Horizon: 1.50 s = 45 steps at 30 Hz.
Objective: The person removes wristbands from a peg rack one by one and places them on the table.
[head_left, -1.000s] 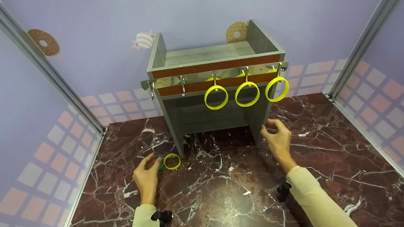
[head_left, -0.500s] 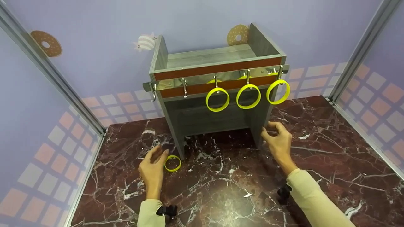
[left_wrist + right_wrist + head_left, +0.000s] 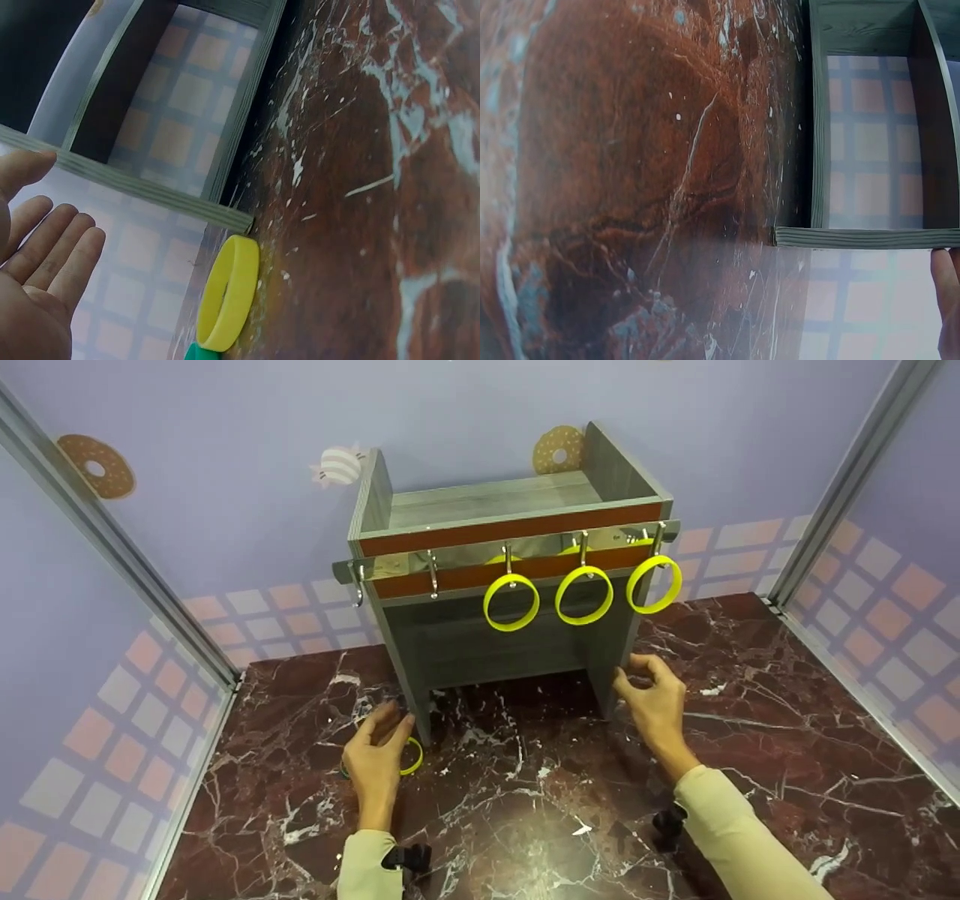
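Note:
A grey wooden shelf unit [image 3: 495, 641] stands on the marbled table, a metal hook rail [image 3: 465, 556] along its front. Three yellow rings [image 3: 510, 628] hang from the rail's right-hand hooks. The left hand [image 3: 375, 757] is held beside the shelf's left side panel, fingers extended and nothing in them. By that panel's foot lies a yellow ring [image 3: 238, 292], partly covered by the left hand in the head view, with a green ring [image 3: 201, 352] touching it. With thumb and forefinger curved, the right hand [image 3: 656, 701] touches the outer face of the right side panel [image 3: 870, 238].
Two bare hooks [image 3: 433, 577] are at the rail's left end. Lilac walls [image 3: 247, 510] with printed sweets and tiles enclose the back and sides, with metal corner posts [image 3: 847, 480]. The dark red marbled tabletop [image 3: 525, 825] spreads out in front of the shelf.
The left hand has left the green ring and moved right and slightly up toward the left panel, now covering part of the yellow ring. The right hand has kept its place at the shelf.

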Each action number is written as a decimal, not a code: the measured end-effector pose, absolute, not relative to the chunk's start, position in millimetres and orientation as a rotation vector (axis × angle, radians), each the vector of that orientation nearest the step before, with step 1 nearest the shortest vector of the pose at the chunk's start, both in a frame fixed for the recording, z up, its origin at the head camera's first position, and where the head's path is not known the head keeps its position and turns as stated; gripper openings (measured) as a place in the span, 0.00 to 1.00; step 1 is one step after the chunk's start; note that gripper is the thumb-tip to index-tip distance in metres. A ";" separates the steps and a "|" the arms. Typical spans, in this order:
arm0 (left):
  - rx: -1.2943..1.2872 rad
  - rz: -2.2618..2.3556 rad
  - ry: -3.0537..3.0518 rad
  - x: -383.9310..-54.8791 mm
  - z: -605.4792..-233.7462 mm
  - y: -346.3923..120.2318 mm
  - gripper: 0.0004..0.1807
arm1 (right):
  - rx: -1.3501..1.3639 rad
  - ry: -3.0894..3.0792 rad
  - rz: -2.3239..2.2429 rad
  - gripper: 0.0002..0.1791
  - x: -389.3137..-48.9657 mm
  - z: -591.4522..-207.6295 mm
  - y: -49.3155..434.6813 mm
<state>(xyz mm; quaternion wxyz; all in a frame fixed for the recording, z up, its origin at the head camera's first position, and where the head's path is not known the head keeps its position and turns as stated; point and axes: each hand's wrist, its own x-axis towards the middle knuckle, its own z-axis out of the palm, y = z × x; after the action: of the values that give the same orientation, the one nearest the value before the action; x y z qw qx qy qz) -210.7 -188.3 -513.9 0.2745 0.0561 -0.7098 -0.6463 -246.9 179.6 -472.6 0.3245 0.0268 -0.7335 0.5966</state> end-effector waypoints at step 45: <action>0.318 -1.631 -1.815 -228.2 -532.6 -160.4 0.12 | 0.042 -1.968 1.550 0.09 -271.5 -504.1 197.4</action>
<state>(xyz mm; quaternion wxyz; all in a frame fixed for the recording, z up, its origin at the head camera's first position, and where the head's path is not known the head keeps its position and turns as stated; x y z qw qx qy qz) -228.2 -160.4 -532.6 0.3340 0.1219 -0.6952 -0.6247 -271.5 197.4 -504.1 0.3127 0.0159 -0.7462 0.5875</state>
